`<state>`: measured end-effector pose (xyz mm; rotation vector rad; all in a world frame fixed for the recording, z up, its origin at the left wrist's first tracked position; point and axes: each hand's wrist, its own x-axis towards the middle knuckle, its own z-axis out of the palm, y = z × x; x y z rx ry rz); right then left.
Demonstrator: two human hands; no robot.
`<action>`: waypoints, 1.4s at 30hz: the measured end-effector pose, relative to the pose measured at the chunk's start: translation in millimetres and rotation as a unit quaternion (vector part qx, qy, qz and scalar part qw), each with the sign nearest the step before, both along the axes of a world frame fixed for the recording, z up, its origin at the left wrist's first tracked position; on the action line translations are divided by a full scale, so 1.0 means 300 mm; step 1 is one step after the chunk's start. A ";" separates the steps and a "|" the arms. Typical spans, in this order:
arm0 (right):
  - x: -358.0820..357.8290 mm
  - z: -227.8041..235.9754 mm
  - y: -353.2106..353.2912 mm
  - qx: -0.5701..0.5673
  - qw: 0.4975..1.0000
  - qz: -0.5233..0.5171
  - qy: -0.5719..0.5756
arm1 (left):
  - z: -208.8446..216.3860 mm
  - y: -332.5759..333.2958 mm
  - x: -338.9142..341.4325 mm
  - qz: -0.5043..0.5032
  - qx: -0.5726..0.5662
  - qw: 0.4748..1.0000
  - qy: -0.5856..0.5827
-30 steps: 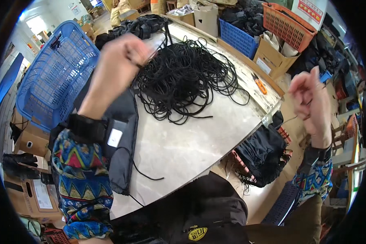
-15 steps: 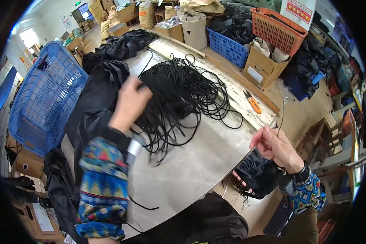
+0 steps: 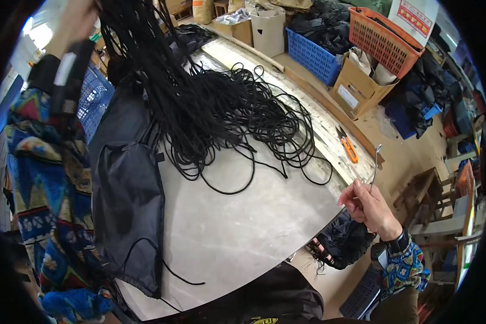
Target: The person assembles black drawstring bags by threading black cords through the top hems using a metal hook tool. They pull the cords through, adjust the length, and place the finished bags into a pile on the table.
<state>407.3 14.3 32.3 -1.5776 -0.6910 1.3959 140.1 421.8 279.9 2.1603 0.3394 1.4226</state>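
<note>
A large bundle of thin black cords (image 3: pixel 183 102) is lifted at its left end, while the rest lies in loops on the pale worktop (image 3: pixel 232 227). At the upper left my left hand (image 3: pixel 75 21), blurred and partly cut off, grips the raised end. Black fabric bags (image 3: pixel 127 194) lie along the left of the worktop, one with a cord end trailing from it. Over the worktop's right edge, my right hand (image 3: pixel 370 210) is closed around a thin metal rod (image 3: pixel 376 162) with a small bent tip pointing up.
Orange-handled snips (image 3: pixel 349 148) lie on the worn board along the far edge. Beyond stand a blue basket (image 3: pixel 313 56), an orange basket (image 3: pixel 383 40) and a cardboard box (image 3: pixel 356 89). Another blue basket (image 3: pixel 94 100) is at left. Black fabric (image 3: pixel 343 243) hangs below the right edge.
My left hand has moved up and left, raising one end of the cord bundle off the worktop. My right hand stays nearly in place with the rod. The view has shifted slightly.
</note>
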 end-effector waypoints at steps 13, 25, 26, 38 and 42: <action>-0.020 -0.082 -0.031 -0.008 0.999 0.014 0.052 | -0.869 -0.584 0.203 0.009 0.165 0.910 0.380; -0.127 -0.118 0.035 0.138 0.953 0.208 -0.174 | -1.015 -0.962 0.128 -0.084 -0.127 0.915 0.374; -0.142 -0.105 0.050 0.148 0.944 0.227 -0.188 | -1.009 -0.974 0.119 -0.034 -0.069 0.935 0.347; -0.290 -0.118 0.149 0.131 0.903 0.375 -0.165 | -1.016 -1.052 -0.116 0.032 -0.037 0.921 0.387; -0.329 -0.125 0.138 0.166 0.866 0.449 -0.144 | -0.932 -1.166 -0.171 -0.031 -0.385 0.870 0.306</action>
